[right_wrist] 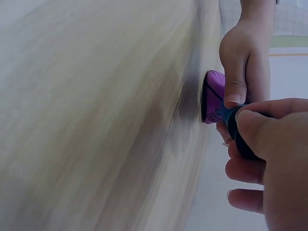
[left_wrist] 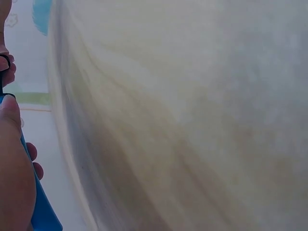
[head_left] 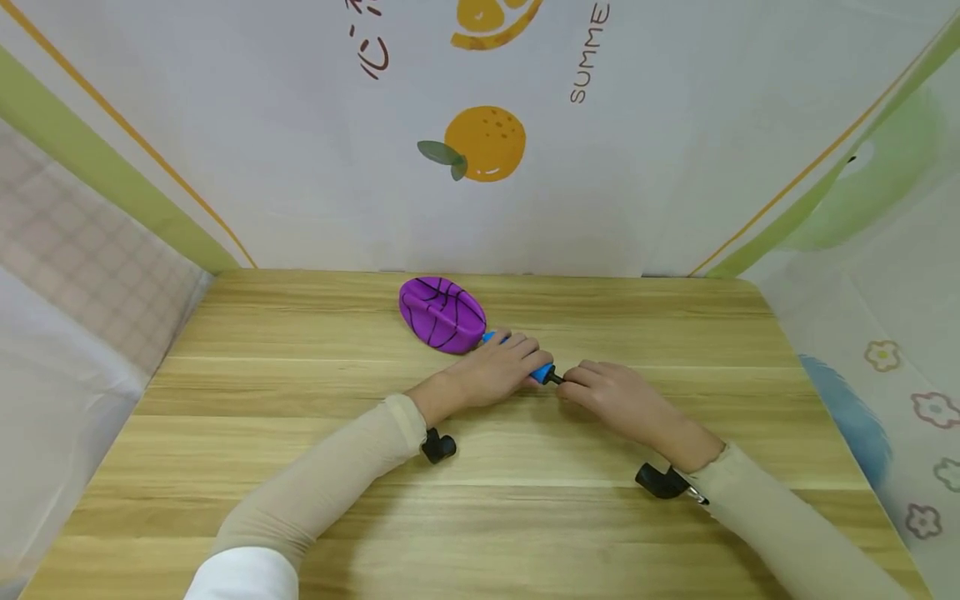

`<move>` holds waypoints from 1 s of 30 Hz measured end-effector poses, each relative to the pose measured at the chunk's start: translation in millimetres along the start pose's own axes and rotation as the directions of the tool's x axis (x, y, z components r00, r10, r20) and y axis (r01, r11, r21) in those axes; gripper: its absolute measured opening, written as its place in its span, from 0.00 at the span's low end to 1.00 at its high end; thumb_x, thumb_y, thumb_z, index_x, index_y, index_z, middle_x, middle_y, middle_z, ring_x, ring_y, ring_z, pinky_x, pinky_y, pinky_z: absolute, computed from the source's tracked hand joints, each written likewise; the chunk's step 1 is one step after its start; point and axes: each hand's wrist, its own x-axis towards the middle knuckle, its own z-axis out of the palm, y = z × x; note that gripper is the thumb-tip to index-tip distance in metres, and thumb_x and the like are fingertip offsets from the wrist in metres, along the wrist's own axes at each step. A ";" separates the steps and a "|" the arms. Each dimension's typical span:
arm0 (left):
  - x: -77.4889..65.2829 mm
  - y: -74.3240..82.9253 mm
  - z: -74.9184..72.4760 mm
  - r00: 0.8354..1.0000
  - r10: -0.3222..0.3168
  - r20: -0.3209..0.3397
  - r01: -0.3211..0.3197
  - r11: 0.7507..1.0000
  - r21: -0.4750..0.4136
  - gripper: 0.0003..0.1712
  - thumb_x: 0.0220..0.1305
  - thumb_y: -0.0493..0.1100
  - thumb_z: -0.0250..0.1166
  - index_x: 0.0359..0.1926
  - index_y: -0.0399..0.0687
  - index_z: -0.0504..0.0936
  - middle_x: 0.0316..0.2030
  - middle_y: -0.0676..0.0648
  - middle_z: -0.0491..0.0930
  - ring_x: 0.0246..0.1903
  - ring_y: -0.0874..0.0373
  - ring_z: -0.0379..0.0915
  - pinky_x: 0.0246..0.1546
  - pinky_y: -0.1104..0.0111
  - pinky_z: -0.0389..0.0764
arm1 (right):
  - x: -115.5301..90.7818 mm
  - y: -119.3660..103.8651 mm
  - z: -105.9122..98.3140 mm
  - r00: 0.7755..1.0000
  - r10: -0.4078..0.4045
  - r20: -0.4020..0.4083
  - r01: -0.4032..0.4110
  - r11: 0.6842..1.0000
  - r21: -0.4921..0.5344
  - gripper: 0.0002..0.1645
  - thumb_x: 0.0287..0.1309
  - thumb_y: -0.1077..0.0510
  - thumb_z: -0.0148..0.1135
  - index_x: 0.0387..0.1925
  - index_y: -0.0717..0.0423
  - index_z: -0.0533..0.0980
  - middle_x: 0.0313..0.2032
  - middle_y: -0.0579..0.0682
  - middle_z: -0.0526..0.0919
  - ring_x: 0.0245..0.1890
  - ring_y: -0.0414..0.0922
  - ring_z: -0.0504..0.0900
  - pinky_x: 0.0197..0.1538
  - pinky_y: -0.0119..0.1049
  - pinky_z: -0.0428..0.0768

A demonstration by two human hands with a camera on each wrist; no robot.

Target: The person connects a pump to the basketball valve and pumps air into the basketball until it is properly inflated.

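A purple ball with black lines (head_left: 442, 315), sunken and creased like a deflated basketball, lies toward the table's back edge. My left hand (head_left: 491, 372) grips the blue barrel of a hand pump (head_left: 542, 373), whose far end meets the ball's right side. From the barrel's near end a short black rod (head_left: 556, 378) runs to my right hand (head_left: 622, 402). In the right wrist view, the right thumb and fingers pinch the pump's dark handle (right_wrist: 244, 143). The left wrist view shows the blue barrel (left_wrist: 45, 214) under the left hand's fingers.
The wood-grain table (head_left: 315, 383) reaches a white printed curtain (head_left: 322, 183) behind, with more cloth hanging at both sides. Black wrist cameras sit below each wrist, the left camera (head_left: 438, 447) and the right camera (head_left: 660, 481) close over the tabletop.
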 end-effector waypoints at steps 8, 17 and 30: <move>-1.4 -0.5 1.1 1.000 0.028 -0.003 -0.028 1.000 0.011 0.22 0.80 0.57 0.48 0.64 0.55 0.72 0.53 0.54 0.74 0.56 0.57 0.67 0.64 0.59 0.64 | -1.8 -2.6 -1.7 1.000 -0.008 0.028 0.008 1.000 0.010 0.13 0.54 0.67 0.73 0.41 0.55 0.82 0.39 0.50 0.84 0.39 0.45 0.83 0.41 0.37 0.84; -3.7 -3.1 0.3 1.000 0.014 0.003 -0.014 1.000 0.015 0.22 0.79 0.57 0.48 0.65 0.55 0.71 0.54 0.54 0.74 0.58 0.56 0.68 0.66 0.59 0.64 | -11.4 -4.2 -5.8 1.000 -0.013 0.020 0.013 0.999 0.031 0.11 0.53 0.67 0.72 0.39 0.56 0.81 0.37 0.49 0.83 0.36 0.44 0.81 0.39 0.37 0.83; -4.4 -3.8 4.6 1.000 0.021 0.008 -0.021 1.000 -0.001 0.21 0.79 0.57 0.49 0.64 0.56 0.71 0.53 0.54 0.74 0.55 0.56 0.69 0.61 0.61 0.67 | -46.6 -17.0 -23.8 1.000 -0.025 -0.010 0.024 0.999 -0.021 0.37 0.82 0.56 0.19 0.38 0.56 0.80 0.37 0.50 0.82 0.35 0.45 0.80 0.36 0.38 0.83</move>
